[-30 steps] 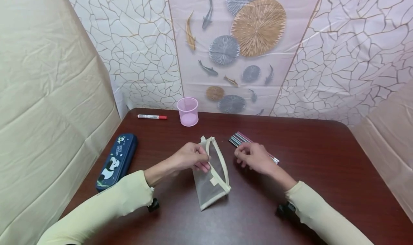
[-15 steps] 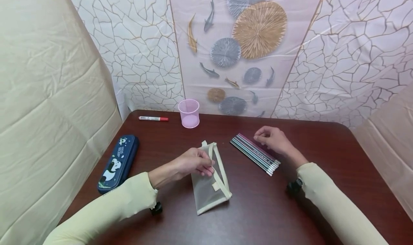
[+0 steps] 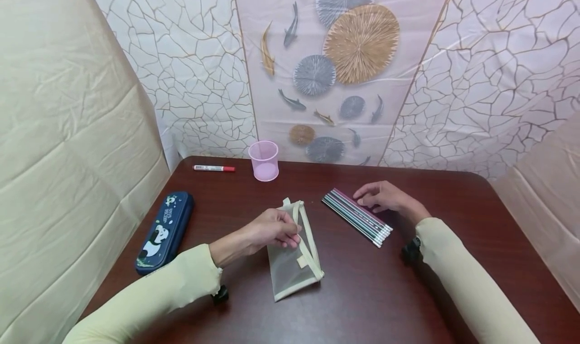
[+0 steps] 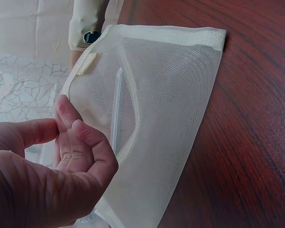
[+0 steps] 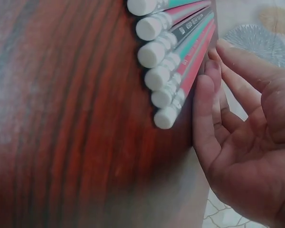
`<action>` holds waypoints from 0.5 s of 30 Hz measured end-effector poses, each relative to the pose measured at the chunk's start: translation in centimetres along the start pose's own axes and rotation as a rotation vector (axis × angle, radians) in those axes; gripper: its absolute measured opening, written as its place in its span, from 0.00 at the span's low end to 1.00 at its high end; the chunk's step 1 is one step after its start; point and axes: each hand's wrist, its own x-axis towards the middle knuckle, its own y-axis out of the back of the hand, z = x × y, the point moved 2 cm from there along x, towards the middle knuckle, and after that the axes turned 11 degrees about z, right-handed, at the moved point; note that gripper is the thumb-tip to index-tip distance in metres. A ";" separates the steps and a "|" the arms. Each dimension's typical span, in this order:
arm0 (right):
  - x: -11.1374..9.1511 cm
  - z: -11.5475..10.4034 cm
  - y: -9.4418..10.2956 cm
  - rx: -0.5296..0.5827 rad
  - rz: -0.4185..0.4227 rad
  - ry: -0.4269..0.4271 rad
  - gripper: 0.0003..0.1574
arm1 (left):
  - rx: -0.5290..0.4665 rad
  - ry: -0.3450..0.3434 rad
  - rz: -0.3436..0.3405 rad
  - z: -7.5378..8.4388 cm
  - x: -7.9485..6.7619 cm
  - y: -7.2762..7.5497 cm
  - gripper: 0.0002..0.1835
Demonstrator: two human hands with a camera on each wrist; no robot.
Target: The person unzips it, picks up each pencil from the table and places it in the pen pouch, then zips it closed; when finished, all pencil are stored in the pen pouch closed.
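Observation:
In the head view, my left hand [image 3: 274, 228] pinches the zip edge of a cream mesh pencil pouch [image 3: 290, 273], whose zip gapes along its right side. Through the left wrist view, thumb and fingers meet at the edge of the pouch [image 4: 166, 104]. To the right lies a slanted row of pencils [image 3: 355, 215] in green, black and pink, their white erasers towards me. Beside the row's far right side is my right hand [image 3: 385, 195], fingers loosely bent. Its fingertips come right at the outermost pink pencil [image 5: 194, 71] in the right wrist view.
A dark blue panda pencil case [image 3: 165, 230] lies at the left table edge. At the back stand a pink plastic cup [image 3: 264, 162] and, left of it, a red-capped marker [image 3: 214, 168] lying flat. Patterned cloth hangs behind the brown table [image 3: 362, 303].
My right hand has moved from over the pencils to their far right side, uncovering the row, and has since edged closer. The left hand keeps holding the pouch, shifting only slightly.

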 end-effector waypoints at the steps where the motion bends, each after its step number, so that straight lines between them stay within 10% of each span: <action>1: 0.0 0.0 0.0 0.004 0.000 -0.002 0.23 | -0.001 -0.002 0.001 0.0 0.0 0.0 0.04; 15: 0.1 0.0 -0.2 -0.004 0.032 0.021 0.20 | 0.008 -0.021 0.017 -0.3 0.0 0.0 0.05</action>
